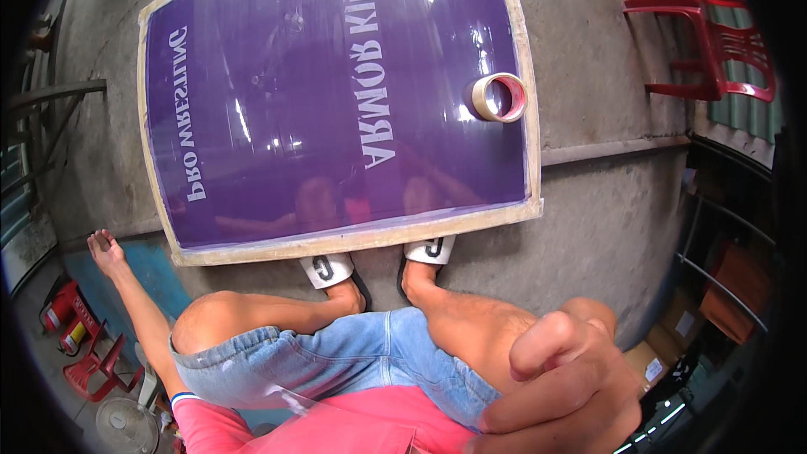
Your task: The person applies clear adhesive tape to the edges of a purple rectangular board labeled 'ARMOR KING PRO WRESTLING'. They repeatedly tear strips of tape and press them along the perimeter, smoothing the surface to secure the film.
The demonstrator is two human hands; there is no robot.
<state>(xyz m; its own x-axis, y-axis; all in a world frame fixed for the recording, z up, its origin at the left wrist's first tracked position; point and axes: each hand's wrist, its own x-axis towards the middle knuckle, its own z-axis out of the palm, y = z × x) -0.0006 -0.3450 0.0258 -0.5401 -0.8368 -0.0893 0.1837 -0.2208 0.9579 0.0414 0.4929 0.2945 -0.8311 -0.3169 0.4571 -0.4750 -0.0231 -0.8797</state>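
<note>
My right hand (563,378) is raised close to the camera at the lower right, its fingers curled in and the thumb pressed near them. What it holds, if anything, is hidden. A clear, film-like sheet (311,403) shows across my lap, and I cannot tell whether it reaches this hand. Out at the left, my left hand (107,254) hangs away from my body with half-bent fingers and nothing visible in it. Before my feet lies a large purple panel (277,151) with pale letters and a light frame. A roll of tan tape (499,97) sits on its right edge.
A red plastic chair (706,42) stands at the far right. At the lower left are a red chair (92,370) and a fan (126,424). Cardboard boxes (672,328) and a metal rack (723,261) line the right side. My white-strapped sandals (326,270) touch the panel's near edge.
</note>
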